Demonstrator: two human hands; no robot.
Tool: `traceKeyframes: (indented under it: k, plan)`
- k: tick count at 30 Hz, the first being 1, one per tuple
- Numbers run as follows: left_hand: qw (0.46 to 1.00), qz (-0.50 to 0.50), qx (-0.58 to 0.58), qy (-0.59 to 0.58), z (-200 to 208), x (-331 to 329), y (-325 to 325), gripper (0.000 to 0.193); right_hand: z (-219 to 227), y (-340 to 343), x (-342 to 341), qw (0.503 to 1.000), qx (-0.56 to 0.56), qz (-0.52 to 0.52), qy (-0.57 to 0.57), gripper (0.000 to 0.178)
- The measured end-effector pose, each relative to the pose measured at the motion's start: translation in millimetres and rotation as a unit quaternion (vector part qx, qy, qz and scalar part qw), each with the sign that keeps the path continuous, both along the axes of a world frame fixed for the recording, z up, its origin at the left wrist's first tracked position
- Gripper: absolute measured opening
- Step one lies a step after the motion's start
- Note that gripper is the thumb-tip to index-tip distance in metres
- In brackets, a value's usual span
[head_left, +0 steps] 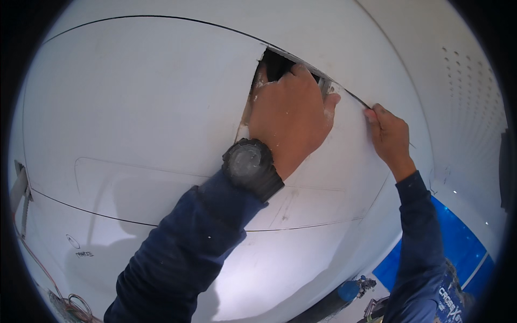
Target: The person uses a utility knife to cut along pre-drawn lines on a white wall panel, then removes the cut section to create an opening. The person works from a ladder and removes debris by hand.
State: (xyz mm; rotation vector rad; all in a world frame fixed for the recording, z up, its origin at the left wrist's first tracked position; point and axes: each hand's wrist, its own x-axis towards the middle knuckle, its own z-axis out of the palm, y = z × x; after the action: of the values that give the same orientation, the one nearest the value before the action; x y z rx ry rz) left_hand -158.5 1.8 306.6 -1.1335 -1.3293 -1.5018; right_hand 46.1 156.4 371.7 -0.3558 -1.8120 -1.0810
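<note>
My left hand (291,110), with a black watch (249,163) at the wrist, reaches into a dark cut-out opening (277,63) in a large white panel (151,97). Its fingertips are bent inside and hidden. The thumb stays apart at the opening's right side, by a greyish edge piece. White dust marks the skin. To the right, my right hand (390,134) is closed in a pinch on a thin dark strip (357,99). That strip runs along the panel's upper seam toward the opening; its full length cannot be made out.
A hand saw (24,199) shows at the far left edge, above coiled thin hoses (78,307). Pencil outlines mark the panel's lower part. Perforated white surface (471,81) curves at the right. Below right are a dark cylinder (323,307) and a blue sheet (458,231).
</note>
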Motion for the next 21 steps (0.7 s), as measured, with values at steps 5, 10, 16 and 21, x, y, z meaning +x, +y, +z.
traceKeyframes:
  k: [5,10,16,21]
  plan:
    - [0.997,-0.043,0.01,0.056,1,-9,7,0.05,3,2,3,0.999,0.037,-0.009,-0.018,0.027]
    - [0.997,-0.026,-0.039,0.059,0,-18,6,0.05,1,8,13,0.999,0.028,-0.027,-0.003,0.03]
    - [0.994,0.005,-0.096,0.048,-1,-15,6,0.05,-3,12,13,0.999,0.026,-0.03,-0.017,0.031]
    - [0.998,-0.011,-0.002,0.054,-10,-13,20,0.051,-5,11,14,0.999,0.019,-0.044,-0.011,0.03]
